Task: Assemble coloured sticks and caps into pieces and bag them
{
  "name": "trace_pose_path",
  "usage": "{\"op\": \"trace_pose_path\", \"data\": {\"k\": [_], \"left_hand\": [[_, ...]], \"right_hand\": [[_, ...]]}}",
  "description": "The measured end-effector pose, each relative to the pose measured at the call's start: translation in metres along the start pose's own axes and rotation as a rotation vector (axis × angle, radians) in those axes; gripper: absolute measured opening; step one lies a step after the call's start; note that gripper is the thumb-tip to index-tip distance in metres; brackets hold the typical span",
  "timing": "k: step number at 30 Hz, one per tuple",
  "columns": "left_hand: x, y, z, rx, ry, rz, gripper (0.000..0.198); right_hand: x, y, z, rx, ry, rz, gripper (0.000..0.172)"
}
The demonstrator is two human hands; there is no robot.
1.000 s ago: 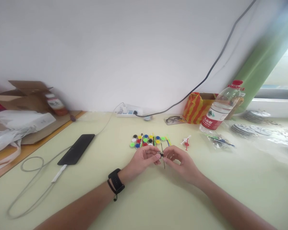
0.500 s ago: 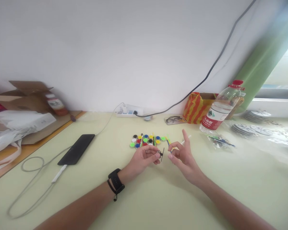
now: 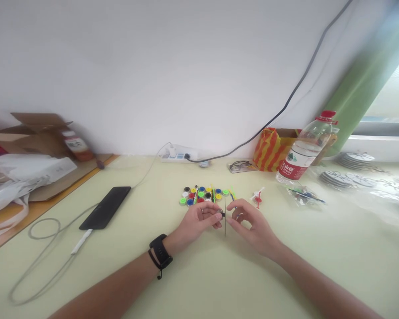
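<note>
The left hand (image 3: pixel 200 220) pinches a half-hidden dark-bladed piece (image 3: pixel 224 215), but whether the narrowly parted right hand (image 3: pixel 252 226) touches it is unclear.

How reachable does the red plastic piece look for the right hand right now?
Probably yes: the red plastic piece lies just beyond the right hand, nothing visible standing between, though a white piece lies close by it.

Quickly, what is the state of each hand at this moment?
Left hand: closed, pinching a small black part with a thin dark strip at its end.
Right hand: partly open beside the strip; contact cannot be told.
</note>
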State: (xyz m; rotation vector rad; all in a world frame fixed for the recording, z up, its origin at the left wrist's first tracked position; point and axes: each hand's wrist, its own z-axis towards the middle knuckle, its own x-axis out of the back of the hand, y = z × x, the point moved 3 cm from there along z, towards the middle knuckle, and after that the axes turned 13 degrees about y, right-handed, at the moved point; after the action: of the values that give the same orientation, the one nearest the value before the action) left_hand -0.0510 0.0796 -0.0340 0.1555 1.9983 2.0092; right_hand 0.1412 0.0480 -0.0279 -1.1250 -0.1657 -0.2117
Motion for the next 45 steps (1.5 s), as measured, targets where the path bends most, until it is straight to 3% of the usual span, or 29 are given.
{"op": "trace_pose_path", "data": {"k": [5, 10, 18, 20, 22, 23, 25, 26, 28, 33, 41, 45], "left_hand": [[0.001, -0.003, 0.001, -0.022, -0.019, 0.004, 0.033], [0.002, -0.003, 0.002, -0.028, -0.018, 0.004, 0.033], [0.001, -0.002, 0.001, -0.028, -0.021, 0.006, 0.031], [0.001, -0.002, 0.001, -0.031, -0.014, 0.004, 0.031], [0.001, -0.003, 0.001, -0.031, -0.009, 0.002, 0.032], [0.001, -0.003, 0.001, -0.031, -0.006, 0.001, 0.032], [0.002, -0.004, 0.002, -0.034, -0.001, -0.004, 0.032], [0.002, -0.004, 0.002, -0.035, 0.001, -0.006, 0.032], [0.002, -0.004, 0.002, -0.037, 0.002, -0.008, 0.032], [0.001, -0.004, 0.002, -0.027, -0.012, -0.007, 0.033], [0.001, -0.003, 0.001, -0.019, -0.017, 0.005, 0.034], [0.001, -0.002, 0.001, -0.023, -0.017, 0.009, 0.033]], "right_hand": [[-0.003, 0.003, -0.001, 0.044, -0.053, -0.049, 0.018], [-0.001, 0.003, -0.001, 0.063, -0.024, -0.067, 0.024], [0.002, 0.005, -0.002, 0.032, 0.054, 0.001, 0.080], [0.004, 0.005, -0.002, 0.018, 0.066, 0.010, 0.067], [0.005, 0.004, 0.000, 0.008, -0.035, -0.008, 0.020], [0.005, 0.004, 0.001, 0.001, -0.114, -0.012, 0.013], [0.006, 0.004, 0.003, -0.022, -0.226, 0.008, 0.043], [0.007, 0.003, 0.004, -0.033, -0.230, 0.023, 0.048], [0.009, 0.003, 0.006, -0.056, -0.169, 0.040, 0.045], [0.002, 0.002, 0.003, -0.103, -0.079, 0.089, 0.016], [-0.004, 0.003, 0.000, -0.092, -0.057, 0.032, 0.016], [0.000, 0.003, -0.002, 0.002, -0.034, -0.020, 0.019]]}}
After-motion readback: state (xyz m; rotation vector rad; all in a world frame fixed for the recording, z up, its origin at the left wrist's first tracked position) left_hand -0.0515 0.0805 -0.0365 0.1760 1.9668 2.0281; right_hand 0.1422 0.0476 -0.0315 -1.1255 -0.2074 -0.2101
